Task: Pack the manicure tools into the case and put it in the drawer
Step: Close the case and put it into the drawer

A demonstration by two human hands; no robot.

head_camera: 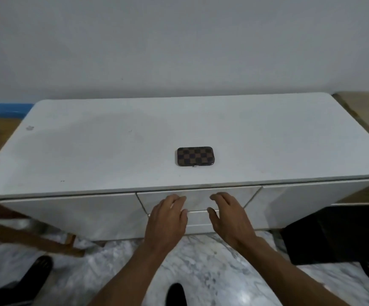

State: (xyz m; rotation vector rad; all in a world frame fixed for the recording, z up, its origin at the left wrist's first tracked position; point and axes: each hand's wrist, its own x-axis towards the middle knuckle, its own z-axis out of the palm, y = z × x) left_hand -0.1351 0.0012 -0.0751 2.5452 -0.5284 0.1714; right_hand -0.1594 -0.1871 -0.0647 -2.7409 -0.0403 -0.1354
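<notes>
both hands rest with fingers loosely spread and holding nothing: the left hand [168, 219] and the right hand [228, 219] lie side by side against the front of the middle drawer [198, 198], fingertips on its face. the checkered case [195, 156] lies closed and flat on the white desk [90, 151], just behind the drawer and well apart from both hands; no loose tools are visible. the drawer appears shut or barely open. judged risk: the panel shows no handle, so the fingers may slip on the smooth face, or a sharp pull may jolt the desk and shift the case towards its front edge.
</notes>
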